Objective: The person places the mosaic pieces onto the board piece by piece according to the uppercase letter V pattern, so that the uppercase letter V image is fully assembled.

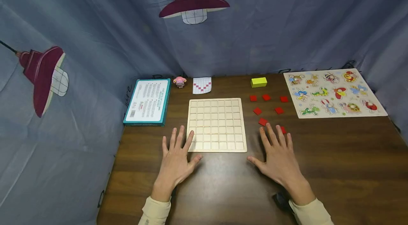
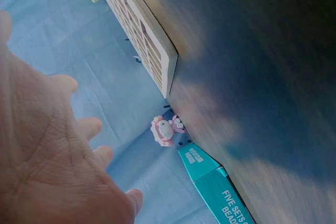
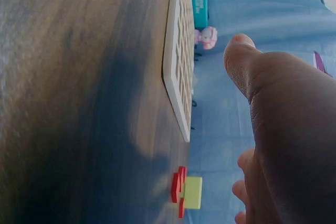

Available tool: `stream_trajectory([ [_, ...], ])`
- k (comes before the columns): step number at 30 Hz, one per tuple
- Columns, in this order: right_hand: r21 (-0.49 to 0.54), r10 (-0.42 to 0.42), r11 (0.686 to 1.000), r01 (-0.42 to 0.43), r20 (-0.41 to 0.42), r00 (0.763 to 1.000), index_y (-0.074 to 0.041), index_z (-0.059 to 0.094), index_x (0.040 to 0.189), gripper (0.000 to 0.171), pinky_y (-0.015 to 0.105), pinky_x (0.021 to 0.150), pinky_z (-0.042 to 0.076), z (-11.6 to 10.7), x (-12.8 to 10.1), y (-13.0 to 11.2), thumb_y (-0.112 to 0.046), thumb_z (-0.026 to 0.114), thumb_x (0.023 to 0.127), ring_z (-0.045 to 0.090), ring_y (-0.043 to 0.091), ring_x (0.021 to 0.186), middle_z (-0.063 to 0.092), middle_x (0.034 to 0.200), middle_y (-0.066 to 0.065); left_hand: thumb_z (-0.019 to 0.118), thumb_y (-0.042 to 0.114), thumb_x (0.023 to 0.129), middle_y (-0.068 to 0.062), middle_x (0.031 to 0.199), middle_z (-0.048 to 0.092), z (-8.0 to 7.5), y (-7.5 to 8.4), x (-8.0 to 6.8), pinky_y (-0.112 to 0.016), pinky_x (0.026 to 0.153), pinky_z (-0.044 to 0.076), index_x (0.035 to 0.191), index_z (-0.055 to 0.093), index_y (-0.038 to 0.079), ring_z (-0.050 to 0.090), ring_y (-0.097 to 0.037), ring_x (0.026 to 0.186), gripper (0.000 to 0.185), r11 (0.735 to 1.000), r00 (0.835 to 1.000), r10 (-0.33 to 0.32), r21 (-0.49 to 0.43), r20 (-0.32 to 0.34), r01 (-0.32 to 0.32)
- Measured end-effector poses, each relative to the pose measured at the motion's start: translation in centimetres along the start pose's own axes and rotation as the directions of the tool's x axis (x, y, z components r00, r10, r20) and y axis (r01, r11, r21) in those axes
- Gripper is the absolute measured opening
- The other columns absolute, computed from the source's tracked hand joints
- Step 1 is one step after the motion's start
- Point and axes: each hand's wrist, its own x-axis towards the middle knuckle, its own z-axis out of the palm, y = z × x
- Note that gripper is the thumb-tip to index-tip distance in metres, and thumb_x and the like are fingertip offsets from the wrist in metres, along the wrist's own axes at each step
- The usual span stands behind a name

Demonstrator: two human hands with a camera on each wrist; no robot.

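I'm seeing the left hand [image 1: 176, 158] lying flat with fingers spread, fingertips overlapping the wooden grid board [image 1: 217, 124] at its near-left corner. The right hand [image 1: 276, 157] is resting equally flat on the desk [image 1: 344, 168], possibly covering one of the red tiles [image 1: 266, 108] scattered just beyond. The grid's cells are sitting bare.

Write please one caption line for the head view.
Two open hands, left hand and right hand, rest beside a wooden grid board; red tiles lie nearby.

Pale wooden grid board [image 1: 217, 124] flat, empty, red square tiles [image 1: 266, 110] scattered beside
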Motion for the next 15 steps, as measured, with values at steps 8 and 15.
stream_trajectory([
  [8,0.058,0.012,0.998,-0.010,-0.040,0.999,-0.004,0.033,0.159,0.105,0.074,0.113,0.024,0.3,0.6,1.1,-0.060,0.077,0.081,0.023,0.051,0.149,0.030,0.163,0.024,0.059,0.066,0.093,-0.010,0.173,0.009,0.6,-0.4,0.1,-0.069,0.123,0.012,0.164,0.021,0.028,0.008,-0.036,0.160,0.089,0.987,0.996,-0.028,-0.157,0.083,0.041],
  [15,0.256,0.090,0.964,-0.078,-0.036,0.995,0.000,0.040,0.153,0.084,0.071,0.099,0.037,-0.8,2.1,7.0,-0.031,0.082,0.087,0.035,0.054,0.132,0.042,0.146,0.033,0.085,0.047,0.081,-0.009,0.172,0.015,1.3,-2.8,1.4,-0.067,0.113,0.038,0.164,0.020,0.025,0.026,-0.040,0.155,0.108,0.852,0.986,-0.043,-0.510,0.161,0.120],
])
